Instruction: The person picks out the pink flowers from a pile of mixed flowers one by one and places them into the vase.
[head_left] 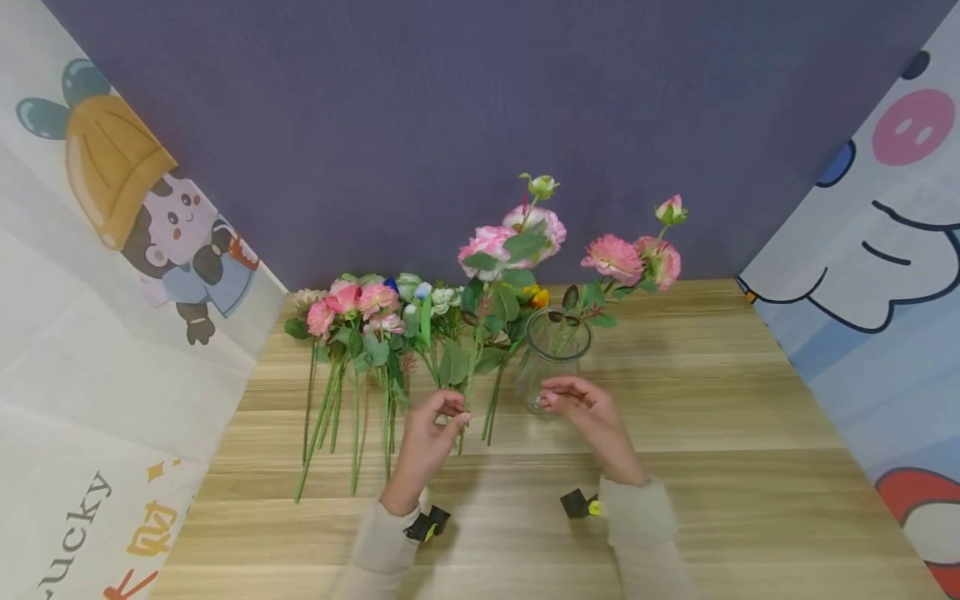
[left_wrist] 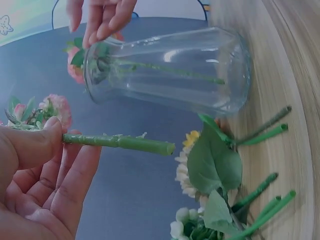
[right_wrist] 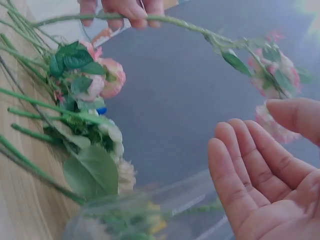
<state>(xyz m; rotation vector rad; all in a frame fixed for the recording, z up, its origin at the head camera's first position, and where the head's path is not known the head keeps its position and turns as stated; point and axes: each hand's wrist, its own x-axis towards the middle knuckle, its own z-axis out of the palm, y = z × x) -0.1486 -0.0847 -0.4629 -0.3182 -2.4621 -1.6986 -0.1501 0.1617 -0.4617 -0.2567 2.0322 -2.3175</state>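
My left hand (head_left: 429,442) pinches the green stem (left_wrist: 120,142) of an artificial flower between thumb and fingers. Its pink-and-white blooms (head_left: 487,247) and a small bud rise above the hand, left of the vase. The stem's cut end points down, apart from the glass vase (left_wrist: 175,70). Inside that vase stands one spray with coral-pink blooms (head_left: 615,258), leaning to the right over the rim. My right hand (head_left: 597,421) is in front of the vase holding nothing; its fingers are extended and slightly bent in the right wrist view, the thumb apart.
Several artificial flowers (head_left: 360,308) lie in a row on the left of the wooden table (head_left: 712,392), stems toward me. Yellow blooms (head_left: 538,296) lie behind the vase. A dark panel (head_left: 450,108) closes the back, with printed panels at both sides.
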